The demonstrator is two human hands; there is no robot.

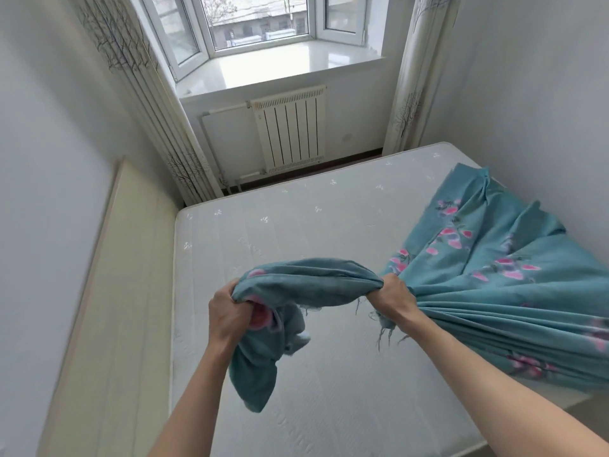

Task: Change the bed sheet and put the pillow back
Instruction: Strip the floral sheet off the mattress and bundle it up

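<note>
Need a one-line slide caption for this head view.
Both hands, left hand and right hand, grip a bunched teal floral sheet above the bare mattress.

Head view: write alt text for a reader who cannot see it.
Both hands, left hand and right hand, grip a bunched teal floral sheet above a bare white mattress; the rest trails across the bed's right side. Behind are a radiator and bay window.

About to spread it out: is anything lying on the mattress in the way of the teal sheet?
Nothing visible. Both the left hand and right hand grip the teal sheet, and the mattress shows bare apart from the sheet bunched along its right side.
</note>
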